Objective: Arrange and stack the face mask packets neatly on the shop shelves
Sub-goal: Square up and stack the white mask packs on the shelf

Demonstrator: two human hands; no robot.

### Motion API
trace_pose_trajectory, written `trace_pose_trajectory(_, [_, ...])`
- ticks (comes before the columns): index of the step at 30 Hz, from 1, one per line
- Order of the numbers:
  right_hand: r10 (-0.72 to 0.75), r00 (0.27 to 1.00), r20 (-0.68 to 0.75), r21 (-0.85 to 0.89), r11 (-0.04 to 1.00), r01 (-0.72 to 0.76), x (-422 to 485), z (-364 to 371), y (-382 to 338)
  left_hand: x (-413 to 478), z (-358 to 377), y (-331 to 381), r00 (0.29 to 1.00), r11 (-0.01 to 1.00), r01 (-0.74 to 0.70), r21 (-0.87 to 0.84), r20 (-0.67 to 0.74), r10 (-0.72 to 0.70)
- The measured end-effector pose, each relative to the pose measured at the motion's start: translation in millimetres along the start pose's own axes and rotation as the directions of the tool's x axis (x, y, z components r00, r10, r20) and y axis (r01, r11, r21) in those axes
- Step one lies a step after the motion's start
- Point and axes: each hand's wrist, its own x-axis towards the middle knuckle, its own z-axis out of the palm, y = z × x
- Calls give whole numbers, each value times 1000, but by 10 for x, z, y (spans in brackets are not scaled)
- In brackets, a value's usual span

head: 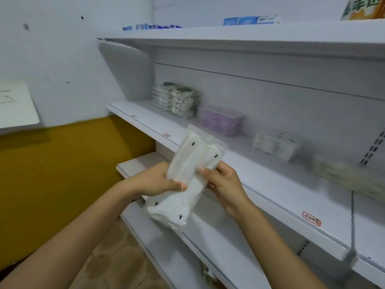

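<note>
I hold a clear plastic packet of white face masks point(187, 178) upright in front of the middle shelf point(270, 188). My left hand point(160, 180) grips its left side with the thumb across the front. My right hand point(223, 182) pinches its right edge. On the middle shelf lie a stack of green-and-white mask packets point(175, 99) at the far left, a stack of purple packets point(220, 120) beside it, a blurred white packet point(277, 143) further right, and a blurred pale pile point(352, 178) at the right edge.
A top shelf point(229, 34) carries blue boxes point(248, 20) and an orange pack point(362, 7). A lower shelf point(208, 243) runs beneath my hands. A white wall with a yellow lower band point(62, 174) is on the left. A red price tag point(311, 221) sits on the shelf edge.
</note>
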Motion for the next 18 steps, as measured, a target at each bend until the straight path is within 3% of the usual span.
trace_pose_trajectory(2, [-5,999,-48,4,1000,5,144,52,34,0,-56,-65,999,997,-8,-75,44,11])
trace_pose_trajectory(4, [21,995,-96,132,991,-8,304,84,68,20,-137,-183,1000,969,-11,-247,-2,11])
trace_pose_trajectory(9, [139,968,-210,528,849,-8,880,155,161,285,-415,-596,983,725,-95,-682,-177,-38])
trace_pose_trajectory(12, [174,957,-233,611,792,5,1295,329,221,546,-592,-626,958,705,-145,-695,-276,-75])
trace_pose_trajectory(18, [181,970,-162,678,734,-24,1976,503,277,1137,-938,-595,868,849,-263,-459,-497,0])
